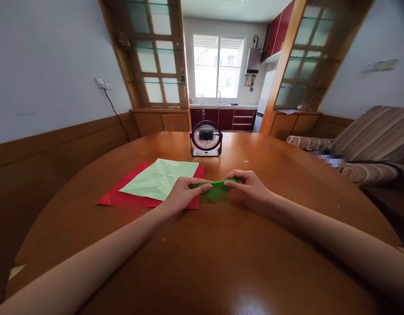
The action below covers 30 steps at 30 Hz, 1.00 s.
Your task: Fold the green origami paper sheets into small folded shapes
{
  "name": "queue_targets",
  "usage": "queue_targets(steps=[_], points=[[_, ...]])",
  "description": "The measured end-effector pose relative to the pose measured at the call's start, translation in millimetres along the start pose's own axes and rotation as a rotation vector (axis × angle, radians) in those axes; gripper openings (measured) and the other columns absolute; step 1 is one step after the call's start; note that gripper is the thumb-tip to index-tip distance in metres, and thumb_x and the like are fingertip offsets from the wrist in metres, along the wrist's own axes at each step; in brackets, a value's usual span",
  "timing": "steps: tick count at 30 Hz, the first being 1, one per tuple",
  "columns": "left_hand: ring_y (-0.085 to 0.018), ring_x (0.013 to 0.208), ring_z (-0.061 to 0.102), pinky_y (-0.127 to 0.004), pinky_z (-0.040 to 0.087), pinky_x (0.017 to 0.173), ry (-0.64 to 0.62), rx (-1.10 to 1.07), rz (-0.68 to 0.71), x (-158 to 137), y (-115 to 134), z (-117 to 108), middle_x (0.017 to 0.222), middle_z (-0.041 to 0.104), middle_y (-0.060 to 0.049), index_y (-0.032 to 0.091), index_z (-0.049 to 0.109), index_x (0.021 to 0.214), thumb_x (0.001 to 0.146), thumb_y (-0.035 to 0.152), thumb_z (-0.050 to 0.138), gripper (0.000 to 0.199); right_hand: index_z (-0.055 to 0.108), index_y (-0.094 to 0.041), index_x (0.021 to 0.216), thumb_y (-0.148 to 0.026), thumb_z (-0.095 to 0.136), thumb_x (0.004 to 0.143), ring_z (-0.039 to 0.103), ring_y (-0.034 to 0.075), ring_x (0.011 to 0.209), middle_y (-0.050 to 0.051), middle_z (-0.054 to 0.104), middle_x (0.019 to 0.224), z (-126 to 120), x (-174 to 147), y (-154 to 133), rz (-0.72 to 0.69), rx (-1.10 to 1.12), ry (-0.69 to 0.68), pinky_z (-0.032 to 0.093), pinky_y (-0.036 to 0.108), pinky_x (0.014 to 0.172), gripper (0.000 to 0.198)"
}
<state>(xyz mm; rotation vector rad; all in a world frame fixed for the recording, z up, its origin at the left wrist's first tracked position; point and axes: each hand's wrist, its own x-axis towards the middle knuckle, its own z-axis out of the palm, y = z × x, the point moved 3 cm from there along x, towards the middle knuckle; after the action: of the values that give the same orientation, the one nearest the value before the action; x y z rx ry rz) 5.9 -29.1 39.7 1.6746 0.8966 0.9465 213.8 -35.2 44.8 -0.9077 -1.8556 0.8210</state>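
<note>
Between both hands is a folded piece of green paper (216, 189), held just above the table and seen almost edge-on. My left hand (186, 190) pinches its left end between thumb and fingers. At the right end, my right hand (248, 183) grips it the same way, thumb on the near side. Left of the hands lies a pale green creased sheet (156, 178), spread flat on top of a red sheet (118, 197). My left hand partly covers the right corner of these sheets.
A small round desk fan (206, 136) on a stand is beyond the hands, on the oval wooden table (208, 262). A striped armchair (372, 144) stands to the right. A wall socket with a black cable (110, 103) is at left. Kitchen cabinets (210, 116) show behind.
</note>
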Motion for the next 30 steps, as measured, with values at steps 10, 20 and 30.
queue_targets(steps=[10, 20, 30], points=[[-0.023, 0.090, 0.070, -0.035, 0.055, 0.085, 0.064, -0.195, -0.132, 1, -7, 0, 0.095, 0.076, -0.008, 0.017, 0.077, 0.093, 0.067, 0.039, 0.081, 0.035, 0.075, -0.018, 0.079, -0.043, 0.079, 0.068, 0.061, 0.015, 0.074, 0.003, 0.071, 0.079, -5, 3, 23, 0.202, 0.339, 0.138, 0.048, 0.030, 0.072, 0.028], [-0.021, 0.080, 0.069, -0.031, 0.055, 0.070, -0.082, -0.138, -0.246, -2, -9, 4, 0.089, 0.076, -0.006, 0.020, 0.077, 0.089, 0.072, 0.042, 0.077, 0.027, 0.073, -0.019, 0.077, -0.041, 0.074, 0.073, 0.060, 0.014, 0.073, 0.002, 0.070, 0.078, 2, -1, 12, 0.120, 0.196, 0.098, 0.047, 0.029, 0.070, 0.023], [-0.018, 0.072, 0.066, -0.026, 0.049, 0.062, -0.042, -0.100, -0.217, -4, -11, 7, 0.082, 0.075, -0.006, 0.018, 0.078, 0.082, 0.072, 0.039, 0.076, 0.023, 0.074, -0.015, 0.076, -0.045, 0.074, 0.073, 0.052, 0.011, 0.059, 0.001, 0.063, 0.063, 6, -2, 13, 0.241, 0.179, 0.000, 0.040, 0.026, 0.057, 0.030]])
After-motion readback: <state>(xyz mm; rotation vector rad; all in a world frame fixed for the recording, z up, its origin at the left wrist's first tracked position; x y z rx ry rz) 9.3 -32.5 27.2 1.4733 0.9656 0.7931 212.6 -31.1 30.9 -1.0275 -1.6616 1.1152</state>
